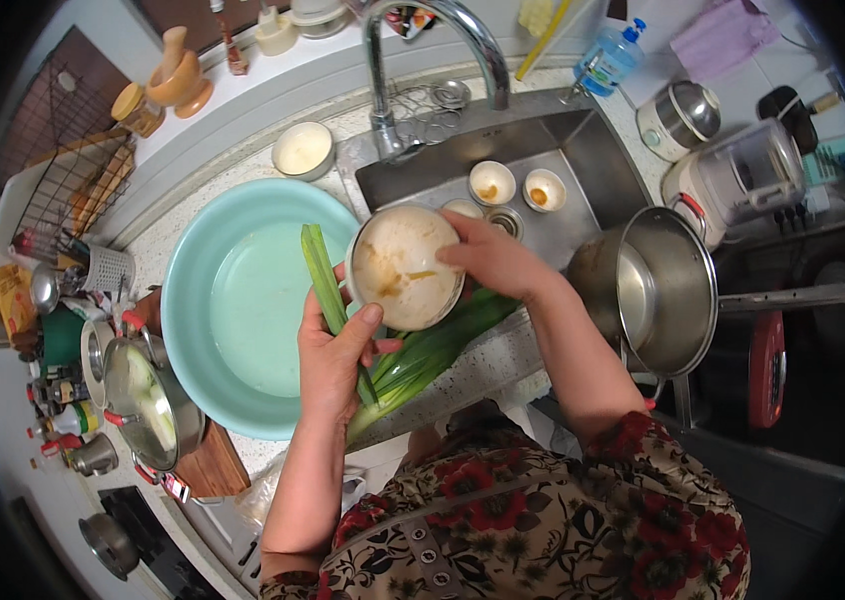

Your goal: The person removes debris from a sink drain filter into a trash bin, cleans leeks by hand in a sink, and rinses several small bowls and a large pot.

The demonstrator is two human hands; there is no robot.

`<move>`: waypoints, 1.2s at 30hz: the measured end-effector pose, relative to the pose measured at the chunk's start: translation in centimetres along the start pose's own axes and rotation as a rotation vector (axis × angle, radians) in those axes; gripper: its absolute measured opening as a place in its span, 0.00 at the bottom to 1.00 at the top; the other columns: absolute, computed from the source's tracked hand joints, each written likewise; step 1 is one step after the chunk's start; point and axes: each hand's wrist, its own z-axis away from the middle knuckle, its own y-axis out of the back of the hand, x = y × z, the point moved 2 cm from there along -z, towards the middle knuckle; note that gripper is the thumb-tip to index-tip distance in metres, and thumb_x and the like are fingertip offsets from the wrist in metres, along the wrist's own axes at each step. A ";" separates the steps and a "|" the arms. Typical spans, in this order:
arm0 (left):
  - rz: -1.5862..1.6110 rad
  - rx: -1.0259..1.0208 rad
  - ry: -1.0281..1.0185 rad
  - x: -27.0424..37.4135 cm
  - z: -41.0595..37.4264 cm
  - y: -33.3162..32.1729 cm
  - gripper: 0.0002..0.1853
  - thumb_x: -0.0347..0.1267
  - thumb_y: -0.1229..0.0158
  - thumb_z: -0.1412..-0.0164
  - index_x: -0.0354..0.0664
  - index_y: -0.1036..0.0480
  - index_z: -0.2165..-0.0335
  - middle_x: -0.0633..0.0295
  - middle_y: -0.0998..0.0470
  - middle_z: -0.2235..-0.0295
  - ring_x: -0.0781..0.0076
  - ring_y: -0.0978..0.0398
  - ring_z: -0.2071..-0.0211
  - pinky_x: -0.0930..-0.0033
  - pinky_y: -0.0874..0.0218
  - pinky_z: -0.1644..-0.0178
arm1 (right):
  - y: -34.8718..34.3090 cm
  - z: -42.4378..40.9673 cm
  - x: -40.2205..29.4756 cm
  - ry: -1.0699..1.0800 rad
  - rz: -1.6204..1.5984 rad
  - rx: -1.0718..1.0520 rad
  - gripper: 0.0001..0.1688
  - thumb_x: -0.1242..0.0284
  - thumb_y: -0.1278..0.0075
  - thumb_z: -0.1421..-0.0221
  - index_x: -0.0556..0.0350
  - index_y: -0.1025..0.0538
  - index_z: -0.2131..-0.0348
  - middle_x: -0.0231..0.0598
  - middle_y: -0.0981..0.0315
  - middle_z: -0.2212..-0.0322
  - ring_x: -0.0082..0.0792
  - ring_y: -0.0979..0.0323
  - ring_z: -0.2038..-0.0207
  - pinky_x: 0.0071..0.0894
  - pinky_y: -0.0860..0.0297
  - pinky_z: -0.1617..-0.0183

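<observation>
A soiled white bowl [400, 259] with brown residue is tilted with its inside facing me, between the basin and the sink. My right hand [497, 259] grips its right rim, thumb on the inside. At its lower left, my left hand [329, 352] holds the bowl, with the thumb at the rim. A strip of green leaf [325, 277], probably leek or scallion, passes between that thumb and the palm. Larger leek-like greens [437, 345] lie along the front counter edge beneath the bowl. Whether strip and greens are joined is hidden by my left hand.
A turquoise basin [186, 300] holding water stands left. The steel sink [595, 161] contains small stained bowls [494, 182], under a curved faucet [434, 7]. A deep steel pot [666, 292] stands right. Far left is a lidded pot [141, 397] beside a wooden board [212, 465].
</observation>
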 end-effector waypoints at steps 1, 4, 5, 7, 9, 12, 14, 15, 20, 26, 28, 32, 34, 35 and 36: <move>0.005 -0.008 -0.013 0.2 0.1 -0.2 0.24 0.23 0.46 0.49 0.39 0.40 0.52 0.59 0.29 0.66 0.87 0.41 0.86 0.74 0.31 0.77 | 1.2 -0.3 1.0 -0.001 -0.050 0.113 0.26 0.72 0.59 0.49 0.57 0.39 0.49 0.33 0.30 0.66 0.21 0.31 0.71 0.19 0.35 0.78; -0.018 -0.005 -0.010 -0.2 0.4 1.7 0.20 0.29 0.49 0.45 0.37 0.38 0.53 0.54 0.29 0.64 0.86 0.43 0.87 0.74 0.31 0.77 | 5.0 -0.8 4.2 -0.054 -0.176 0.418 0.21 0.74 0.62 0.49 0.59 0.38 0.53 0.39 0.29 0.71 0.26 0.30 0.79 0.20 0.36 0.84; -0.006 0.004 0.006 -0.3 0.6 2.5 0.19 0.31 0.49 0.44 0.37 0.38 0.54 0.54 0.29 0.64 0.86 0.44 0.88 0.74 0.31 0.77 | 6.2 -1.0 4.5 -0.107 -0.195 0.502 0.20 0.75 0.63 0.50 0.60 0.38 0.55 0.42 0.28 0.73 0.28 0.29 0.82 0.20 0.37 0.86; -0.043 0.047 -0.011 -0.8 1.2 3.9 0.18 0.35 0.54 0.41 0.35 0.38 0.55 0.55 0.29 0.68 0.85 0.45 0.89 0.74 0.33 0.80 | 9.3 -2.6 7.9 -0.113 -0.118 0.688 0.20 0.77 0.64 0.51 0.59 0.39 0.56 0.46 0.29 0.75 0.30 0.30 0.84 0.21 0.35 0.85; -0.079 0.078 -0.009 -1.1 1.7 5.3 0.20 0.38 0.55 0.41 0.35 0.38 0.55 0.58 0.29 0.71 0.85 0.45 0.89 0.75 0.34 0.82 | 11.9 -4.3 10.5 -0.175 -0.012 0.827 0.21 0.80 0.65 0.52 0.64 0.39 0.55 0.46 0.28 0.77 0.31 0.29 0.85 0.25 0.35 0.85; -0.066 0.154 -0.017 -1.3 2.3 6.5 0.20 0.39 0.56 0.41 0.35 0.38 0.56 0.62 0.31 0.75 0.84 0.45 0.89 0.76 0.36 0.84 | 14.2 -7.0 12.9 -0.352 0.215 0.882 0.20 0.80 0.64 0.53 0.66 0.35 0.57 0.49 0.27 0.75 0.35 0.27 0.82 0.31 0.32 0.80; -0.047 0.220 -0.029 -1.5 2.8 7.6 0.19 0.38 0.55 0.40 0.35 0.37 0.56 0.63 0.32 0.77 0.83 0.43 0.89 0.77 0.39 0.85 | 15.8 -7.6 15.8 -0.466 0.573 0.851 0.18 0.79 0.63 0.53 0.65 0.31 0.60 0.51 0.26 0.73 0.38 0.26 0.80 0.34 0.30 0.75; -0.079 0.240 -0.038 -1.2 2.5 8.1 0.18 0.38 0.55 0.40 0.35 0.37 0.56 0.63 0.32 0.78 0.83 0.43 0.88 0.77 0.39 0.85 | 17.3 -7.9 18.8 -0.498 0.829 0.812 0.17 0.79 0.61 0.53 0.65 0.29 0.62 0.51 0.26 0.71 0.40 0.25 0.78 0.35 0.30 0.72; -0.200 0.410 -0.077 -1.0 1.9 12.5 0.17 0.34 0.54 0.40 0.36 0.37 0.55 0.63 0.33 0.79 0.83 0.40 0.87 0.79 0.43 0.84 | 15.0 -7.7 20.4 -0.984 0.765 0.424 0.12 0.75 0.56 0.53 0.64 0.24 0.71 0.49 0.25 0.71 0.41 0.24 0.70 0.35 0.30 0.64; -0.510 0.438 -0.030 -0.1 -1.3 14.4 0.16 0.34 0.55 0.39 0.39 0.36 0.54 0.66 0.34 0.79 0.85 0.41 0.85 0.81 0.46 0.84 | 15.8 -8.9 28.4 -1.053 0.773 0.086 0.12 0.78 0.57 0.54 0.65 0.25 0.68 0.47 0.25 0.74 0.38 0.25 0.76 0.35 0.31 0.71; -0.503 0.447 -0.043 -0.4 -1.8 14.7 0.16 0.34 0.54 0.40 0.39 0.35 0.55 0.67 0.34 0.79 0.85 0.41 0.86 0.81 0.47 0.84 | 14.2 -8.9 27.9 -0.977 0.711 0.071 0.12 0.77 0.55 0.54 0.64 0.25 0.67 0.45 0.25 0.74 0.36 0.27 0.77 0.35 0.32 0.73; -0.501 0.439 -0.039 -1.1 -2.5 14.9 0.15 0.35 0.54 0.39 0.39 0.35 0.55 0.67 0.33 0.79 0.84 0.41 0.86 0.81 0.48 0.83 | 14.8 -8.7 32.4 -0.753 0.643 -0.029 0.13 0.74 0.53 0.54 0.62 0.26 0.66 0.44 0.26 0.73 0.35 0.29 0.76 0.35 0.33 0.73; -0.474 0.450 -0.011 -1.5 -2.5 15.0 0.15 0.35 0.55 0.39 0.39 0.35 0.55 0.67 0.33 0.79 0.84 0.40 0.85 0.81 0.47 0.83 | 14.6 -8.3 33.3 -0.738 0.630 -0.066 0.14 0.74 0.52 0.55 0.61 0.26 0.65 0.45 0.26 0.72 0.37 0.29 0.75 0.36 0.33 0.71; -0.461 0.455 0.002 -1.7 -2.4 15.0 0.15 0.35 0.55 0.39 0.39 0.35 0.56 0.67 0.33 0.79 0.84 0.40 0.85 0.81 0.47 0.83 | 14.4 -8.1 33.8 -0.726 0.625 -0.084 0.14 0.74 0.52 0.55 0.61 0.26 0.65 0.45 0.26 0.71 0.38 0.29 0.74 0.36 0.33 0.70; -0.452 0.450 0.009 -1.8 -2.4 14.9 0.15 0.35 0.55 0.39 0.39 0.35 0.56 0.67 0.33 0.78 0.84 0.40 0.84 0.81 0.47 0.83 | 14.2 -7.9 33.9 -0.711 0.621 -0.096 0.15 0.73 0.52 0.55 0.60 0.26 0.65 0.46 0.26 0.70 0.38 0.29 0.73 0.37 0.33 0.70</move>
